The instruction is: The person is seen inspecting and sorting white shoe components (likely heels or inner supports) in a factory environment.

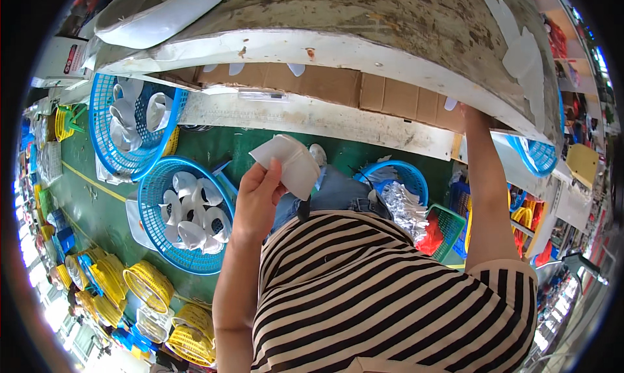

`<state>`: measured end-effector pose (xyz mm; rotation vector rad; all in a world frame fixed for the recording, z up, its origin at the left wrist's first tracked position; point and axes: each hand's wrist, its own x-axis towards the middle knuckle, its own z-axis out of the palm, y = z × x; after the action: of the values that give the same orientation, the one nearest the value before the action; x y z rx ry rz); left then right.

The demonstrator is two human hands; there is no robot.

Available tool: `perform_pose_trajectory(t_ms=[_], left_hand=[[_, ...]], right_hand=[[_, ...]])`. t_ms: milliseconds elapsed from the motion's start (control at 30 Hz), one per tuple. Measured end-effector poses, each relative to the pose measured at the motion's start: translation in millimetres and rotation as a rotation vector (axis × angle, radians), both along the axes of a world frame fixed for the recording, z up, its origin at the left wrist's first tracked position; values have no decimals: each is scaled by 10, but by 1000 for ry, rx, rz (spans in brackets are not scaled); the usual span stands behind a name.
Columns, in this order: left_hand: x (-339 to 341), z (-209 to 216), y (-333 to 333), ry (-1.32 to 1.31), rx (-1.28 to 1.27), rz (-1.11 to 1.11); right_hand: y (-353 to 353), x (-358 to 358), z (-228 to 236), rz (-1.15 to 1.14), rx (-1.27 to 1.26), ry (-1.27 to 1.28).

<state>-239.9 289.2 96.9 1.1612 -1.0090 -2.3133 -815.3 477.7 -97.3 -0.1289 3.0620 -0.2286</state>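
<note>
My left hand (258,190) pinches a curved white shoe upper (290,163) between thumb and fingers, holding it in front of my body below the table's edge. To the right, my arm reaches up under the white-edged tabletop (364,58). There my right hand (472,115) goes into a cardboard-lined shelf (383,103), and its fingers are mostly hidden by the table edge. Close beside that hand a small white piece (450,103) shows against the cardboard. A few other white tips peek out farther left along the shelf.
Blue baskets (146,207) with white shoe uppers stand on the left. A blue basket (426,184) of white pieces and a green basket (455,233) with red material are near my right side. A white shoe (162,22) rests on the tabletop. Yellow baskets (148,285) lie farther left.
</note>
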Motion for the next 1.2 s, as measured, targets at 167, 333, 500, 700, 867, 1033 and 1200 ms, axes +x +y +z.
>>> perform_pose_trajectory(t_ms=[167,333,500,700,867,1033,1200], left_hand=[[8,0,45,13,15,33],[47,-24,50,18,58,74],[61,-56,3,29,36,112],[82,-26,-60,40,-6,12],[172,161,-130,86,-23,-121],[286,283,-194,76,-30,-155],[390,278,-221,96,-35,-174]], right_hand=[[-2,106,350,-302,-456,-219],[-63,610,920,-666,-1308,-702],[-24,1052,843,101,-1346,-1268],[-906,3282,2033,521,-1210,-1501],[-1151,3843,2180,1004,-1042,-1379],[-1281,4039,2319,1125,-920,-1315],[-1370,4172,2307,1204,-853,-1294]])
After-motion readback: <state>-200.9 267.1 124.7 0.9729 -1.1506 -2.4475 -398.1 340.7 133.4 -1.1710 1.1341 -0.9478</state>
